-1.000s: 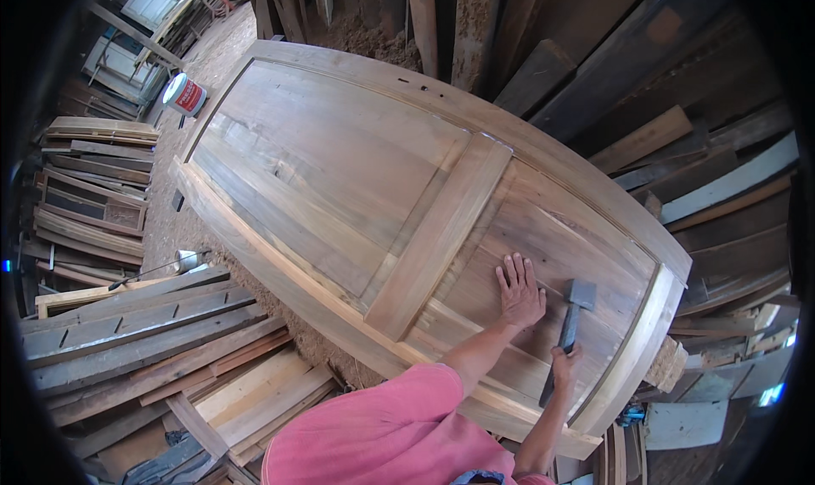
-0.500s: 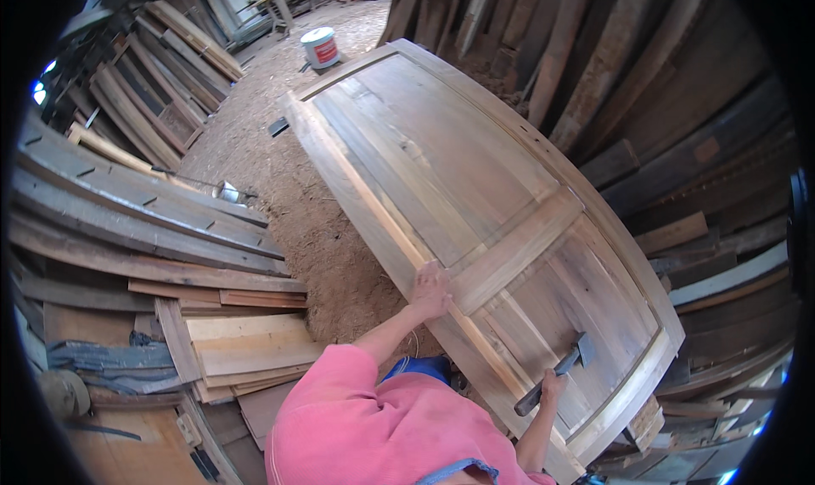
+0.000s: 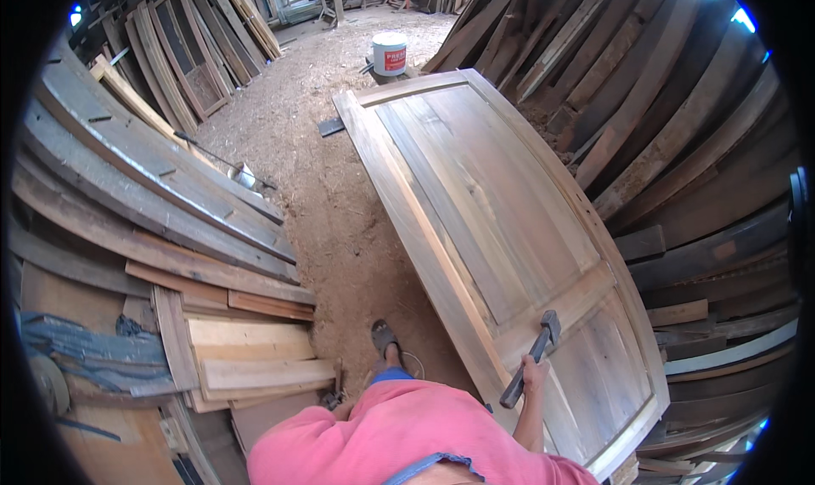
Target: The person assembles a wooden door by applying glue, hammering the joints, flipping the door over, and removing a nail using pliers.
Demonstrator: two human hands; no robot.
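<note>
A large panelled wooden door (image 3: 475, 188) lies flat and runs from the far middle to the near right. My right hand (image 3: 533, 372) grips the handle of a hammer (image 3: 533, 356), whose grey head rests over the door's cross rail near the lower panel. My left hand is hidden behind my pink shirt (image 3: 399, 442) and does not show. My sandalled foot (image 3: 383, 338) stands on the sawdust floor beside the door's left edge.
Stacks of planks and boards (image 3: 170, 230) line the left side. Long timbers (image 3: 679, 128) lean along the right. A white bucket (image 3: 390, 53) stands on the floor beyond the door's far end. Sawdust floor (image 3: 314, 171) runs between the stacks and the door.
My left hand has come off the door and dropped out of sight. The view has swung so the door now stretches away from me, with the hammer still in my right hand.
</note>
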